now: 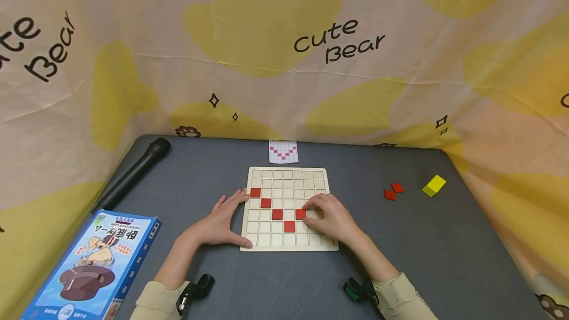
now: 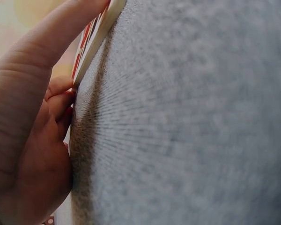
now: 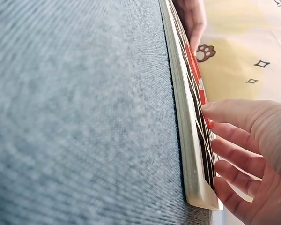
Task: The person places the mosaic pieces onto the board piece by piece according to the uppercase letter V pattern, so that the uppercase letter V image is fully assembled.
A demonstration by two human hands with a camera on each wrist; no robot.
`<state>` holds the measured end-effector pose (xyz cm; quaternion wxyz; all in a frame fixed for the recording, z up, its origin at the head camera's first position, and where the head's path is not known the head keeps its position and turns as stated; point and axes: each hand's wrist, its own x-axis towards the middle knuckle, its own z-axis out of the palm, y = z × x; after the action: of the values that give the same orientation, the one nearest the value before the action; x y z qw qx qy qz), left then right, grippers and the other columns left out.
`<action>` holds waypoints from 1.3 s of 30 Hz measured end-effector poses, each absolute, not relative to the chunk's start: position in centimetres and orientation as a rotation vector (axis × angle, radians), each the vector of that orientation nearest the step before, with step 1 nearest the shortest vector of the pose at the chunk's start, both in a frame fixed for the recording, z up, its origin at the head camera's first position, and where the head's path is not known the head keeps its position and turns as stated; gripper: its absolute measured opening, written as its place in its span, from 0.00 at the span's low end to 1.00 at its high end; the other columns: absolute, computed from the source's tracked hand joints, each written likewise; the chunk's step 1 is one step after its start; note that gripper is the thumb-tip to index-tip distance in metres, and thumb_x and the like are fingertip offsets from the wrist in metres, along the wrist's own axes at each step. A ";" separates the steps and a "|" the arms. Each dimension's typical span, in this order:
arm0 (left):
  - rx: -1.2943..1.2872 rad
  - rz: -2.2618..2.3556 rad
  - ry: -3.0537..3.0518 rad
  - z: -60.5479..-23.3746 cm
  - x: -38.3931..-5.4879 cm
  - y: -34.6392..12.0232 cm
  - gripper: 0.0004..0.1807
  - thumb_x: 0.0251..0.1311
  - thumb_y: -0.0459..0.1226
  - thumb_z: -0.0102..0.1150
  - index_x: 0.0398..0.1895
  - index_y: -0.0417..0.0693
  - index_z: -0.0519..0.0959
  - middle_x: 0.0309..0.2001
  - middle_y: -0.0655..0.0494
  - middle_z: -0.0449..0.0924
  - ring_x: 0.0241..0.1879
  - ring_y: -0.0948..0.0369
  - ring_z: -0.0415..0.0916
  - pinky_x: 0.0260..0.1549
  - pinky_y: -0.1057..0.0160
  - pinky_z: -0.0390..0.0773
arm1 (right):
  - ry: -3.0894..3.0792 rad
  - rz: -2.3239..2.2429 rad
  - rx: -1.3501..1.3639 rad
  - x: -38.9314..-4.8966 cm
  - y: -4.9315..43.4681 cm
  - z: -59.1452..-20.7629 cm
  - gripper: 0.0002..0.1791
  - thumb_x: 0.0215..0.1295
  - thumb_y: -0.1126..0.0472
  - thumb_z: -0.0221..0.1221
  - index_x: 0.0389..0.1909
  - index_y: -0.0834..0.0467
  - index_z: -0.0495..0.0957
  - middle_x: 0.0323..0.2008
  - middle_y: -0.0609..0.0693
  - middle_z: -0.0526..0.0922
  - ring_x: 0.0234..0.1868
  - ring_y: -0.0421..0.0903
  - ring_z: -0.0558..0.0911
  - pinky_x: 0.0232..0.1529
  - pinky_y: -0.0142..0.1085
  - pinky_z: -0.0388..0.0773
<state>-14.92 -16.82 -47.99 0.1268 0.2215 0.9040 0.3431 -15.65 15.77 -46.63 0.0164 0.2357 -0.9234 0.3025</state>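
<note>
A pale square grid board (image 1: 266,243) lies on the table in the head view, with several red square tiles in its cells, running diagonally down from a tile at the left edge (image 1: 255,192). My left hand (image 1: 218,223) spreads along the board's left side, fingertips at the upper edge and thumb on the lower left corner. Over the right half, my right hand (image 1: 331,217) pinches a red tile (image 1: 300,214) between thumb and index finger, low at its cell. In the right wrist view the thumb (image 3: 229,112) meets that tile while the other fingers hang loosely over the board.
Behind the board is a small card (image 1: 283,152) printed with a red V pattern. To the right lie two loose red tiles (image 1: 389,195) and a yellow block (image 1: 433,185). A blue picture box (image 1: 89,270) and a black rod-shaped object (image 1: 133,172) are at the left.
</note>
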 end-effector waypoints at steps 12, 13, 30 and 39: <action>0.641 0.998 2.627 -48.4 -15.0 -16.6 0.65 0.33 0.63 0.77 0.74 0.42 0.57 0.77 0.47 0.47 0.76 0.50 0.40 0.70 0.42 0.36 | -2.838 1.019 0.710 -15.8 17.7 -46.6 0.11 0.57 0.59 0.68 0.42 0.51 0.84 0.45 0.44 0.81 0.45 0.44 0.75 0.45 0.43 0.75; 0.642 1.000 2.627 -48.4 -15.0 -16.6 0.65 0.33 0.62 0.77 0.74 0.42 0.57 0.77 0.47 0.47 0.76 0.50 0.40 0.70 0.42 0.36 | -2.840 1.013 0.693 -15.9 18.2 -46.5 0.11 0.57 0.59 0.68 0.42 0.51 0.84 0.45 0.44 0.81 0.45 0.45 0.75 0.45 0.43 0.75; 0.642 1.010 2.631 -48.5 -14.6 -17.0 0.64 0.35 0.62 0.76 0.75 0.43 0.56 0.76 0.45 0.48 0.75 0.48 0.42 0.69 0.42 0.36 | -2.849 0.769 0.276 -16.4 30.8 -46.7 0.11 0.60 0.64 0.66 0.44 0.61 0.83 0.43 0.59 0.81 0.43 0.57 0.79 0.45 0.54 0.74; 0.671 1.021 2.638 -48.3 -14.8 -16.9 0.64 0.36 0.62 0.76 0.75 0.43 0.56 0.76 0.45 0.48 0.75 0.47 0.42 0.69 0.40 0.36 | -2.885 0.742 0.149 -16.5 33.3 -46.3 0.15 0.62 0.62 0.64 0.48 0.64 0.81 0.49 0.66 0.78 0.44 0.62 0.76 0.43 0.58 0.73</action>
<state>-14.85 -16.88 -48.32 0.1171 0.2292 0.9012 0.3487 -16.47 33.25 -46.31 0.0793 0.0499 -0.9642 0.2481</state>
